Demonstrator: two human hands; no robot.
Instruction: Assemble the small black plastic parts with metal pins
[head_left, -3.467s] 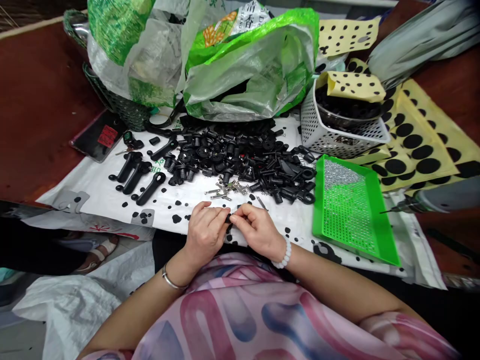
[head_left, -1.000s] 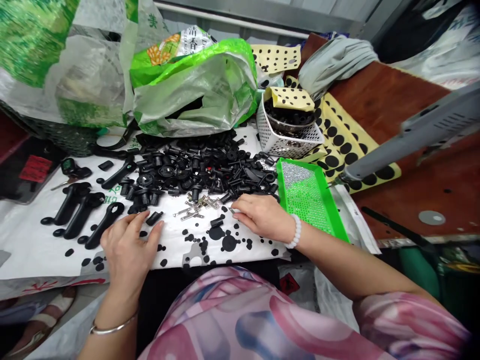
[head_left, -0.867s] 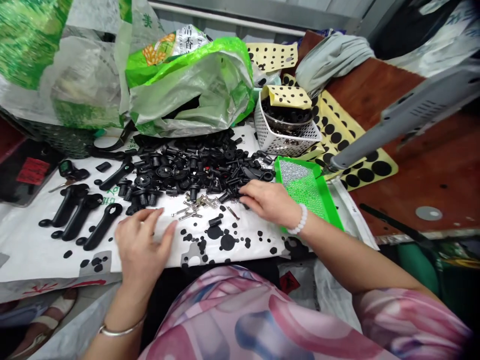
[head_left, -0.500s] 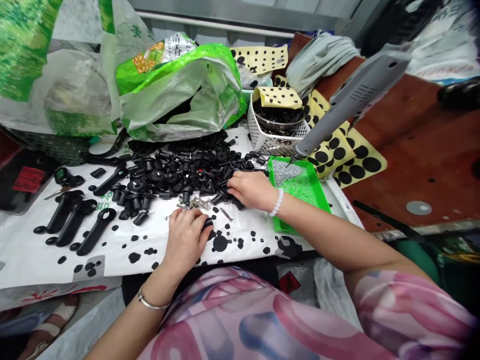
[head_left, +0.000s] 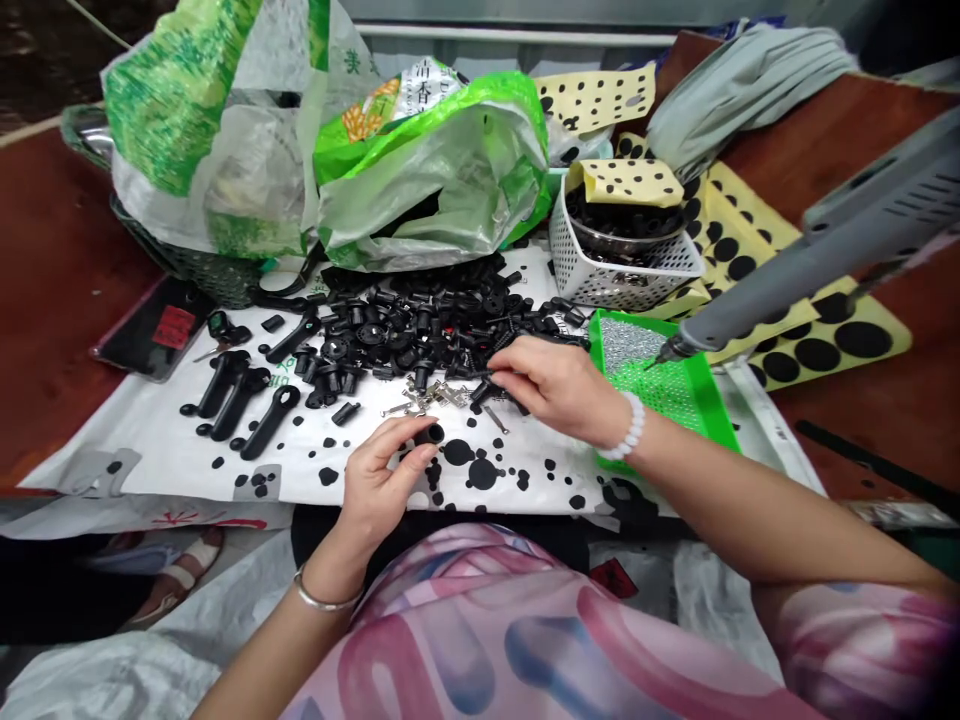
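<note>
My left hand (head_left: 381, 478) is closed, thumb and fingers pinching a short black plastic cylinder (head_left: 430, 433) whose hollow end shows. My right hand (head_left: 566, 388) has its thumb and fingertips pressed together at the right edge of a pile of black plastic parts (head_left: 397, 335). Whatever is between those fingertips is too small to make out. Small metal clips (head_left: 448, 394) lie between the two hands, and a single flat metal strip (head_left: 496, 419) rests below my right fingers. Several black crank-like handles (head_left: 262, 425) lie to the left.
A green tray (head_left: 709, 400) of small silvery pieces sits right of my right hand, under a grey electric screwdriver (head_left: 795, 260). Behind are a white basket (head_left: 626, 270) and green-and-clear plastic bags (head_left: 427, 190). A phone (head_left: 150, 330) lies far left; black dots litter the white sheet.
The camera view has shifted, so the table things appear farther right. My left hand has turned, showing the cylinder's hollow end. The right hand stays by the pile's edge, fingertips drawn together.
</note>
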